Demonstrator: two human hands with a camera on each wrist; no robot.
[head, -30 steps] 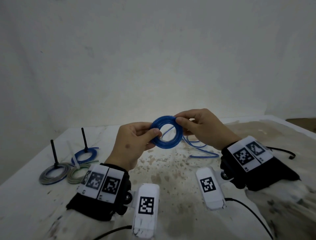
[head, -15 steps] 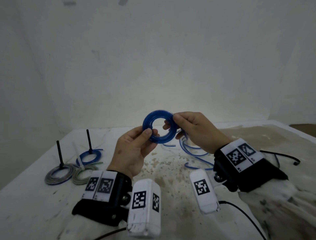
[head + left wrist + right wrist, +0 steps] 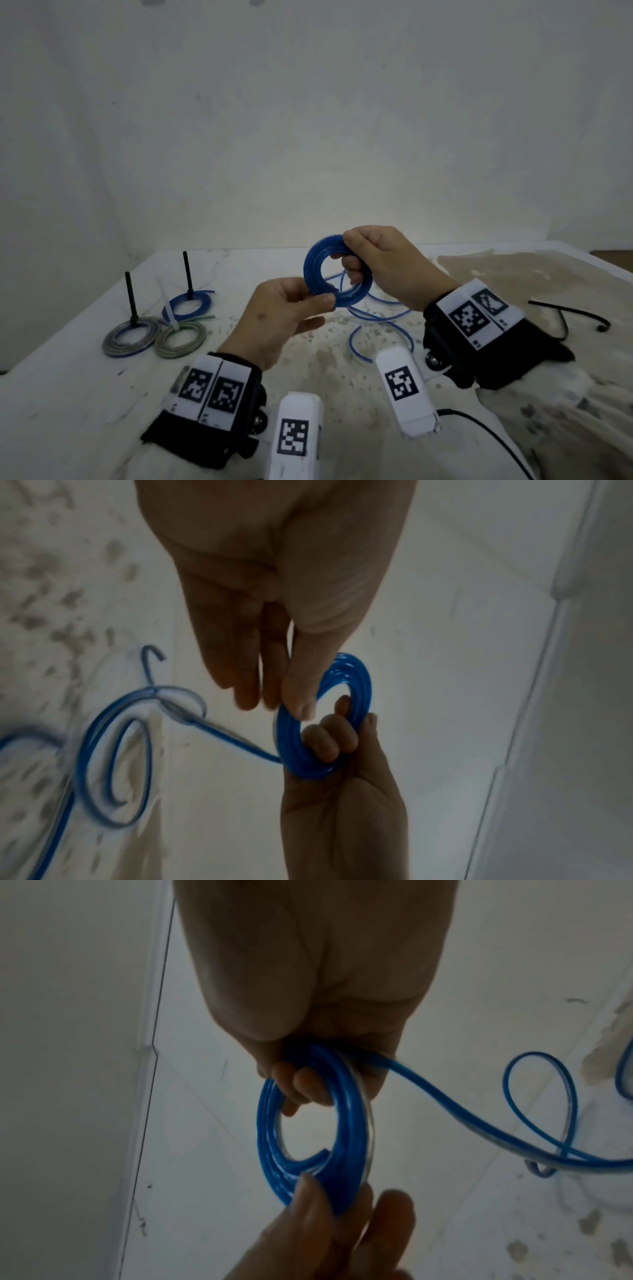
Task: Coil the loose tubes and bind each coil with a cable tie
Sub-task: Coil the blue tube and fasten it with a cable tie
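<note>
Blue tube coil point(image 3: 337, 270) pinched at bottom by left hand point(image 3: 281, 322), right hand point(image 3: 387, 263) curled through top.

We're at a bare work bench: a stained white tabletop point(image 3: 68, 394) against a plain white wall point(image 3: 308, 120). Bound tube coils point(image 3: 132, 337) lie at our left, like a workshop.

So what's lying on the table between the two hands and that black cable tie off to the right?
Head view: loose blue tube beneath the hands, then bare stained table up to the black cable tie.
</note>
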